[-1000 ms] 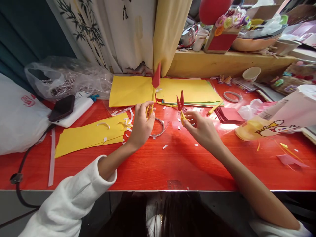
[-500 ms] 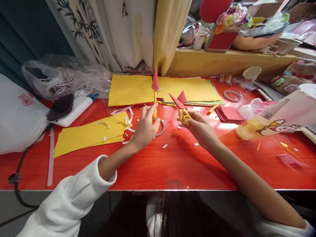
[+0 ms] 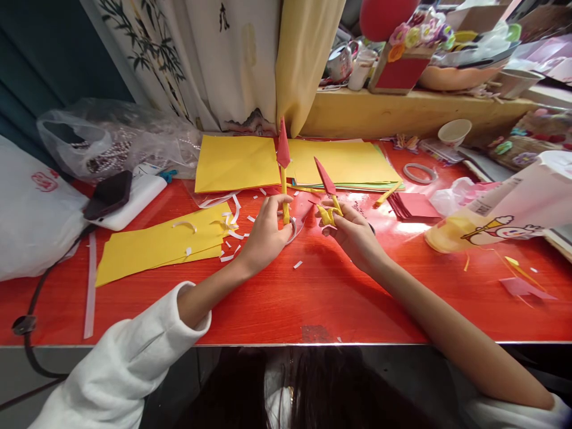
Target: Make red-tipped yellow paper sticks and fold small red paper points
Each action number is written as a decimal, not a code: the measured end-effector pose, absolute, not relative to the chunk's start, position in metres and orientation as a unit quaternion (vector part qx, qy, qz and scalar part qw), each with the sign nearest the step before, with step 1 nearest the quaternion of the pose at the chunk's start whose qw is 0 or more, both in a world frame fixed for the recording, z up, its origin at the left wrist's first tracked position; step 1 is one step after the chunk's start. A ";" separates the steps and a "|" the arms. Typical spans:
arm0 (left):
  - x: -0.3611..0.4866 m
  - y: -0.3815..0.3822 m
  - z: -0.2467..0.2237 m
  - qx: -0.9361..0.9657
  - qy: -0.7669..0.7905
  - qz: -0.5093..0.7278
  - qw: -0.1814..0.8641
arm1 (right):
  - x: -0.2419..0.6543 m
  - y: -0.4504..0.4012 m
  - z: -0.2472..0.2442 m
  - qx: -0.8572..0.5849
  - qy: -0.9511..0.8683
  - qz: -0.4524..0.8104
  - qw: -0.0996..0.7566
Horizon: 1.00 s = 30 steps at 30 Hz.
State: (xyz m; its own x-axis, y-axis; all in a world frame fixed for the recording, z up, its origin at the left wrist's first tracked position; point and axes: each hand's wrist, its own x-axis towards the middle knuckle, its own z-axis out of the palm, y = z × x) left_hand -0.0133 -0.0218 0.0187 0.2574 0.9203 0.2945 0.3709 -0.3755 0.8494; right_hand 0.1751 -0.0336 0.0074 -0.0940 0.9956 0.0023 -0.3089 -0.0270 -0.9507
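Observation:
My left hand [image 3: 268, 232] pinches a yellow rolled-paper stick with a folded red pointed tip [image 3: 283, 146], held upright above the table. A hand's width to the right, my right hand [image 3: 353, 232] is closed on folded yellow paper pieces [image 3: 329, 215]. From these a red paper point [image 3: 325, 176] rises, leaning left, and a smaller red tip shows lower down at the left. How the yellow pieces join inside the fingers is hidden. Behind my left fingers lies a ring of tape [image 3: 292, 230], partly covered.
Yellow paper sheets [image 3: 236, 164] lie at the back and yellow strips [image 3: 143, 250] at the left. Red paper squares [image 3: 417, 206], a tape roll [image 3: 420, 173] and a drink cup [image 3: 487, 208] are on the right. White scraps [image 3: 298, 264] dot the red table [image 3: 268, 310]. A phone [image 3: 108, 195] sits left.
The paper piece in my right hand has turned, so its two red points no longer spread out side by side. My left hand has shifted slightly right and still holds its stick upright.

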 end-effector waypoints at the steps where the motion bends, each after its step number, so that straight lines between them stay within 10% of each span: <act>1: -0.013 -0.022 0.019 0.715 0.451 0.406 0.348 | 0.175 -0.034 0.008 -0.392 -0.435 0.603 0.542; 30: -0.014 -0.020 0.016 0.699 0.415 0.391 0.432 | 0.176 -0.036 0.015 -0.386 -0.506 0.542 0.548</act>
